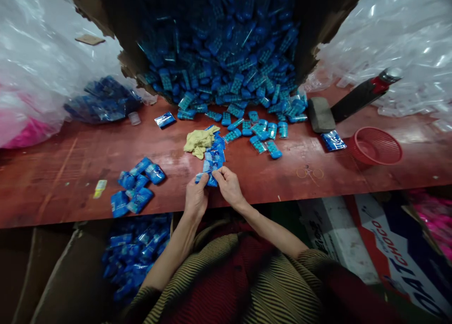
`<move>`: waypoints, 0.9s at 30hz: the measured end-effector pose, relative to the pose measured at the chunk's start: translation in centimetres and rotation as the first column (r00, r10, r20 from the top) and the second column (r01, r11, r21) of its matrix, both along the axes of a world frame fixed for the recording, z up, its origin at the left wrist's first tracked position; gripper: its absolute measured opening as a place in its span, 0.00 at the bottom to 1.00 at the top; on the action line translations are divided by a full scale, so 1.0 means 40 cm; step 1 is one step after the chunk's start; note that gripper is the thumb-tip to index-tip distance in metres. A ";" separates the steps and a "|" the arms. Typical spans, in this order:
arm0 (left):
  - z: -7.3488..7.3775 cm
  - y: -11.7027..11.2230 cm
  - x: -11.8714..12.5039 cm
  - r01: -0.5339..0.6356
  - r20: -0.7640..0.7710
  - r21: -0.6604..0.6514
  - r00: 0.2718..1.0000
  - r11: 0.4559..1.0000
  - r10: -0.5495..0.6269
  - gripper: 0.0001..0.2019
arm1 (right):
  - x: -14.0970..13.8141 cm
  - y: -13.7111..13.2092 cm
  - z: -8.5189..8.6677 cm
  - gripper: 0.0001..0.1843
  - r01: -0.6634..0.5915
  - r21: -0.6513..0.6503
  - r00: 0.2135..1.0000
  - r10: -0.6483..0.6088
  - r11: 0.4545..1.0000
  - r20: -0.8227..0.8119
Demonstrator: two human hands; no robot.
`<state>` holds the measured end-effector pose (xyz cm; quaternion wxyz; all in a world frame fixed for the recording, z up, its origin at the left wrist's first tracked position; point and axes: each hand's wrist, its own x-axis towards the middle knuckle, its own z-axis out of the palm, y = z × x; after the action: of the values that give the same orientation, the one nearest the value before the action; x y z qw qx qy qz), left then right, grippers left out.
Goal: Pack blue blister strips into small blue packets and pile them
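My left hand (196, 196) and my right hand (229, 186) meet at the near edge of a reddish-brown table (70, 159). Both pinch the near end of a row of small blue packets (213, 160) that runs away from me. A crumpled yellow cloth (198, 141) lies just beyond that row. A big heap of blue packets (226, 65) spills from a torn cardboard box (106, 13) at the back. A small pile of packed blue packets (136, 190) lies to the left of my left hand.
A red mesh basket (376, 146) sits at the right, behind it a hammer-like tool with a dark handle (348, 102). Clear plastic bags (399, 46) fill both back corners. A box of blue packets (132, 253) stands under the table at left.
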<state>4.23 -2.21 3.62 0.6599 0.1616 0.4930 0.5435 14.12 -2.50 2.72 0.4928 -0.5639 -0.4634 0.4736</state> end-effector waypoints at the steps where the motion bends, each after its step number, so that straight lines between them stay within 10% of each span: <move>1: -0.001 0.000 -0.006 0.060 0.020 -0.001 0.998 0.998 -0.060 0.15 | 0.003 0.000 -0.001 0.16 0.008 0.007 1.000 -0.008 1.000 -0.001; 9: -0.010 -0.001 -0.020 0.126 0.183 -0.201 0.979 0.971 -0.089 0.09 | 0.079 0.021 0.009 0.16 -0.088 0.105 0.979 0.066 0.991 0.194; 13: 0.004 0.001 -0.015 0.097 0.222 -0.284 0.975 0.954 -0.033 0.07 | 0.198 0.080 0.007 0.18 0.089 0.095 0.608 -0.130 0.991 0.783; 16: 0.011 0.000 -0.010 0.075 0.229 -0.332 0.973 0.940 0.003 0.10 | 0.259 0.109 -0.011 0.21 0.201 0.072 0.488 -0.164 0.977 0.857; 27: 0.005 0.001 -0.007 0.037 0.230 -0.333 0.972 0.942 0.043 0.10 | 0.236 0.085 -0.038 0.14 0.009 0.053 0.622 -0.047 0.999 0.782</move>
<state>3.94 -2.18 3.80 0.7304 -0.0190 0.4972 0.4679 23.55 0.90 1.19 0.2619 -0.7098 -0.6331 0.1637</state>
